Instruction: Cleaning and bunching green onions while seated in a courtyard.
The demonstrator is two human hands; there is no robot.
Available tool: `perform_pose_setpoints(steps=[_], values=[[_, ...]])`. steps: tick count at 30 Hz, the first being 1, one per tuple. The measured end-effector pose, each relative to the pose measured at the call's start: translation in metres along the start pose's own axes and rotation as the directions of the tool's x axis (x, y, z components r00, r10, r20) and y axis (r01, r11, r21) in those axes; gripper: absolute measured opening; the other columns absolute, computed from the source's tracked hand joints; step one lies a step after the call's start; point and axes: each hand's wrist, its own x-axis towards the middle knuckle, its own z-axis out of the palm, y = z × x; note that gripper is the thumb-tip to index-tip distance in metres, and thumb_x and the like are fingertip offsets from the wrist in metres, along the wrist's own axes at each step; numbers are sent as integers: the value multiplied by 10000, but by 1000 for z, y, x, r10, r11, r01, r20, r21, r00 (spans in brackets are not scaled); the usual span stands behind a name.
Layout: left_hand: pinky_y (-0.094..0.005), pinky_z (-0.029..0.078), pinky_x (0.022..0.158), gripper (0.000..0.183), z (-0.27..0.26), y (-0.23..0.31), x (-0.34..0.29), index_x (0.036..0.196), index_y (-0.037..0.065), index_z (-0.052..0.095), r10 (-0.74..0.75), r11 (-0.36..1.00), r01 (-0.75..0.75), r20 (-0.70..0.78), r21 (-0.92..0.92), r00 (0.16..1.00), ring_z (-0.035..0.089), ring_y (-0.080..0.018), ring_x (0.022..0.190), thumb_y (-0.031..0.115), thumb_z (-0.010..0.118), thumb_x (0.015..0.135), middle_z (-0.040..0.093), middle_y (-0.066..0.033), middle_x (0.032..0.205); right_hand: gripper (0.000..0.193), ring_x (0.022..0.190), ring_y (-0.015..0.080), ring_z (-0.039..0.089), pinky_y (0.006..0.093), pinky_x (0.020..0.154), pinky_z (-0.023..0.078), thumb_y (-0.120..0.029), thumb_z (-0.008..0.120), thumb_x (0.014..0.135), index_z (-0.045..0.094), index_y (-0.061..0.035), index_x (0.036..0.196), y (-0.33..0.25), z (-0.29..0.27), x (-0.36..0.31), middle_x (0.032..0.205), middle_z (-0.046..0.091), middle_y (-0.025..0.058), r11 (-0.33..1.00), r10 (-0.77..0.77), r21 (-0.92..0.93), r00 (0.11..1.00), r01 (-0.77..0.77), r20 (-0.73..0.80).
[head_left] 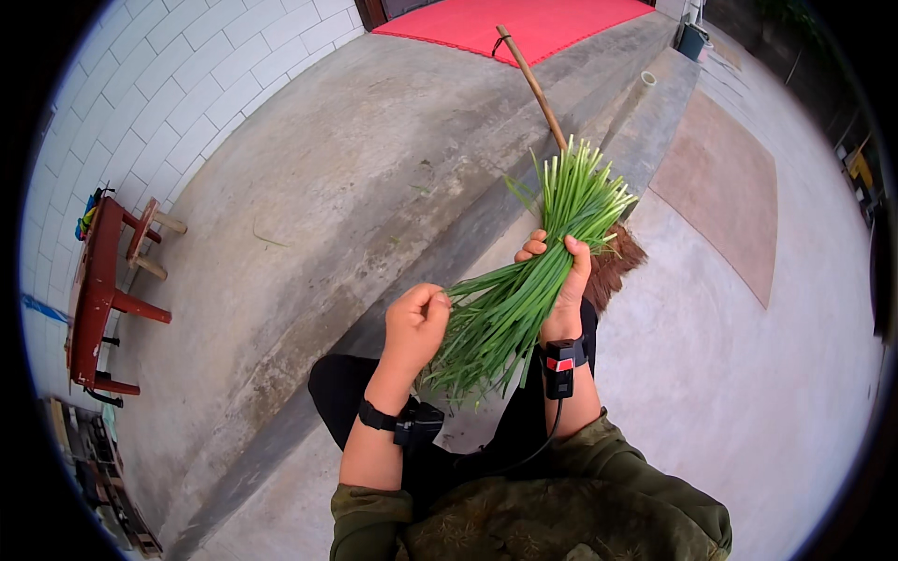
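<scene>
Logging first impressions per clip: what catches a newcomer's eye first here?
At centre, a bunch of long green chive-like stalks, gripped by the right hand while the left hand pinches a few blades. Behind it lies a wooden-handled broom; a bright red mat lies at the top.

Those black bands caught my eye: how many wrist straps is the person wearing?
2. One black wrist strap is on the left wrist, below the left hand; the other strap, with a red patch, is on the right wrist, below the right hand.
</scene>
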Motion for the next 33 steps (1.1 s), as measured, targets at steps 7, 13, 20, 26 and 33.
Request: perform_pose_setpoints(steps=[7, 13, 20, 26, 33], values=[[-209, 275, 466, 163, -6, 8, -3, 646, 56, 437, -321, 736, 348, 153, -581, 935, 365, -86, 509, 120, 375, 783, 401, 6, 552, 291, 629, 159, 473, 284, 610, 410, -242, 520, 656, 475, 17, 781, 17, 14, -5, 687, 483, 64, 1000, 5, -2, 999, -5, -43], [-229, 239, 430, 196, -39, -5, -9, 546, 72, 325, -167, 415, 271, 220, -869, 961, 304, -125, 469, 123, 385, 725, 296, -9, 509, 313, 611, 193, 460, 289, 593, 403, -273, 510, 651, 471, 8, 782, 9, 0, 4, 664, 488, 69, 1000, 25, -14, 999, -26, -48], [-200, 287, 462, 192, -64, -24, -24, 671, 22, 477, -188, 942, 215, 126, -258, 974, 385, -67, 528, 147, 428, 807, 460, -14, 626, 314, 592, 209, 459, 305, 577, 401, -284, 504, 654, 467, 1, 781, -13, -13, 8, 644, 490, 85, 998, -69, -9, 993, 69, -101], [-212, 396, 595, 288, -49, -2, -31, 1031, 16, 468, 76, 981, -125, 297, 148, 952, 511, -121, 691, 48, 475, 745, 548, -74, 813, 317, 595, 208, 460, 301, 586, 406, -283, 505, 656, 466, 3, 786, -17, -18, 8, 649, 490, 84, 996, -91, -2, 989, 91, -113], [-362, 369, 780, 436, -26, 34, -39, 1101, -64, 362, 277, 759, -348, 211, 551, 937, 443, -329, 908, 55, 491, 702, 426, -196, 1077, 301, 597, 195, 463, 294, 594, 407, -269, 507, 661, 464, 5, 781, -14, -19, 7, 649, 490, 86, 996, -93, -20, 989, 91, -118]])
